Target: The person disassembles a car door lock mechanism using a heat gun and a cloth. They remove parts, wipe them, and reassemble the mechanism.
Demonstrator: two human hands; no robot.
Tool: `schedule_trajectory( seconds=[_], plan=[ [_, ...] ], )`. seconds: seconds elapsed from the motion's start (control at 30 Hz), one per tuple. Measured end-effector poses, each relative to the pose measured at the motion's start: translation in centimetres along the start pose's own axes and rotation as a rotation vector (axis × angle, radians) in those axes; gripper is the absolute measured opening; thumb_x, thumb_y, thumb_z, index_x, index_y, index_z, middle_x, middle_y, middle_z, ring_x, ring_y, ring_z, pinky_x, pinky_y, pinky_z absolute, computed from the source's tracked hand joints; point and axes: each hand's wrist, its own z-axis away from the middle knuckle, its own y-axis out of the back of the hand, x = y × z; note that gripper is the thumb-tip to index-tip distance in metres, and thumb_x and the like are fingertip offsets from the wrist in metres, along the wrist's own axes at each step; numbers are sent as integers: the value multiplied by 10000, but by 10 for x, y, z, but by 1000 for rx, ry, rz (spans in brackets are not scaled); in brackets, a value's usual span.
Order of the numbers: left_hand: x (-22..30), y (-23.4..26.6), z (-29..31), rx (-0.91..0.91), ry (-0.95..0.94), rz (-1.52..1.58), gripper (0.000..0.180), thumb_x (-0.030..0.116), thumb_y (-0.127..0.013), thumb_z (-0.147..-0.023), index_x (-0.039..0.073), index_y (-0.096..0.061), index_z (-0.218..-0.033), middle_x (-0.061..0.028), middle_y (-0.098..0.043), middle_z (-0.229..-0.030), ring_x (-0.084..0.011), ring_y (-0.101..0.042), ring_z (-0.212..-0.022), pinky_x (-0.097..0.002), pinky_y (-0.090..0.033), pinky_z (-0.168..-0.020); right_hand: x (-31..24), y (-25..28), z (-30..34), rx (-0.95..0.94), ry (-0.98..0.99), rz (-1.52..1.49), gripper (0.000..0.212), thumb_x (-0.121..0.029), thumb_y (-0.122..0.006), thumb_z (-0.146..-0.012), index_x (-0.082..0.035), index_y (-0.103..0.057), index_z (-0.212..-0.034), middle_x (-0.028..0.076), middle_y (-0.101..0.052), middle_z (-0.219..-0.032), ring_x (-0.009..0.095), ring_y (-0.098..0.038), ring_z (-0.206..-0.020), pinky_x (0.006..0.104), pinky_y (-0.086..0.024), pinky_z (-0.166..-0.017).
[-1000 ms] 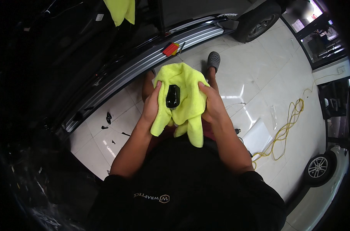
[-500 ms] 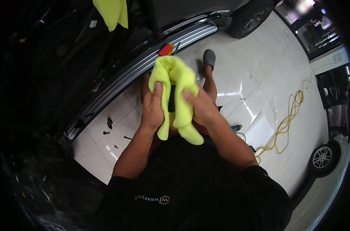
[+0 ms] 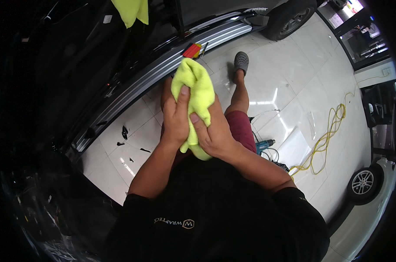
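Observation:
A bright yellow-green microfibre cloth (image 3: 194,83) is bunched between my two hands in front of my body. My left hand (image 3: 177,118) grips its left side, thumb lying up along the fabric. Closed on the other side is my right hand (image 3: 214,131), its thumb pressed on the folds and its fingers mostly hidden behind. Just beyond the cloth, a red and yellow squeegee-like tool (image 3: 192,50) rests on the silver side step (image 3: 161,70) of a dark car. A thin dark tool (image 3: 203,49) lies beside it.
Another yellow-green cloth (image 3: 131,11) hangs on the dark car. On the tiled floor to the right lie a teal heat gun (image 3: 264,145), a white sheet (image 3: 294,146) and a coiled yellow cord (image 3: 331,126). Black scraps (image 3: 124,132) lie at left. A silver car (image 3: 372,187) stands far right.
My hands have come closer together, and the cloth that hung in two loose folds is now squeezed into one bundle. The view has shifted slightly, showing more of the heat gun.

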Motion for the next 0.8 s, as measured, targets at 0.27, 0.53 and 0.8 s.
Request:
schedule_trajectory(
  seconds=[0.27,0.53,0.8],
  plan=[
    [11,-10,5,-40,-101,-3,436,307,-397,-1020,-68,-507,-1213,-158,-609,-1064,-206,-590,-975,-333,-453,-855,8,13,-29,-28,-597,-395,449,-343,-462,-975,51,-513,-1184,208,-621,-1023,293,-631,-922,371,-484,-835],
    [1,7,1,-64,0,-61,366,291,-435,-1007,-21,-531,-1171,-97,-581,-1093,-131,-578,-955,-256,-469,-828,16,8,-30,-85,-655,-551,445,-326,-496,-961,63,-528,-1173,158,-635,-983,265,-626,-925,341,-475,-851],
    [38,11,3,-34,144,430,357,259,-459,-1001,-15,-532,-1217,-75,-622,-1043,-125,-605,-900,-234,-496,-800,0,35,-35,77,-806,-1499,478,-301,-486,-979,-8,-425,-1352,174,-571,-1221,287,-604,-1076,371,-497,-916]
  ],
)
